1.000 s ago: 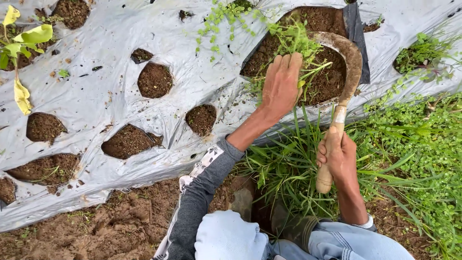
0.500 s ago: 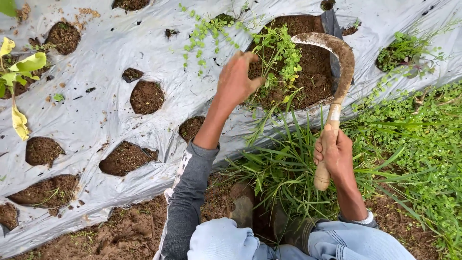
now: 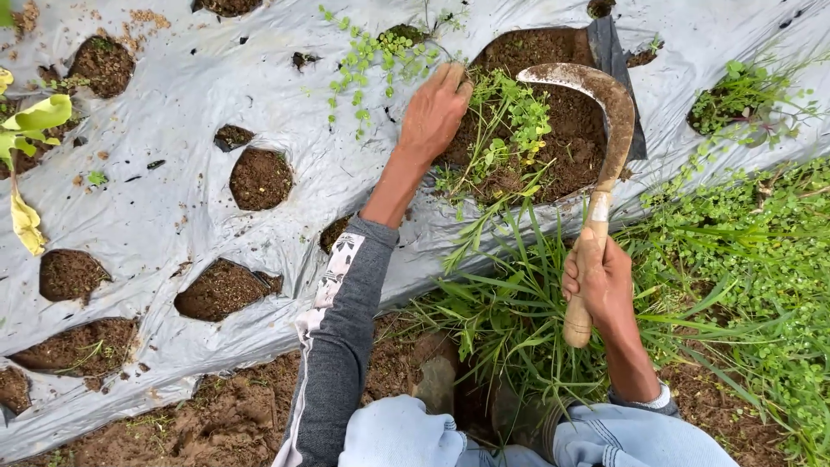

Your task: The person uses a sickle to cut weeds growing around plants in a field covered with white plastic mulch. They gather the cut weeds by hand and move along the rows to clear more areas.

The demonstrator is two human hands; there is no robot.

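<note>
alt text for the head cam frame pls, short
Seen from above, a person's left hand grips a clump of weeds in a soil hole of grey plastic mulch sheet, while the right hand holds a rusty sickle by its wooden handle, blade curved over the weeds. Grass grows along the sheet's edge.

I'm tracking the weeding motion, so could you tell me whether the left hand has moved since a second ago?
Yes. The left hand has shifted left, from over the big soil hole to its left edge, beside the weeds.
</note>
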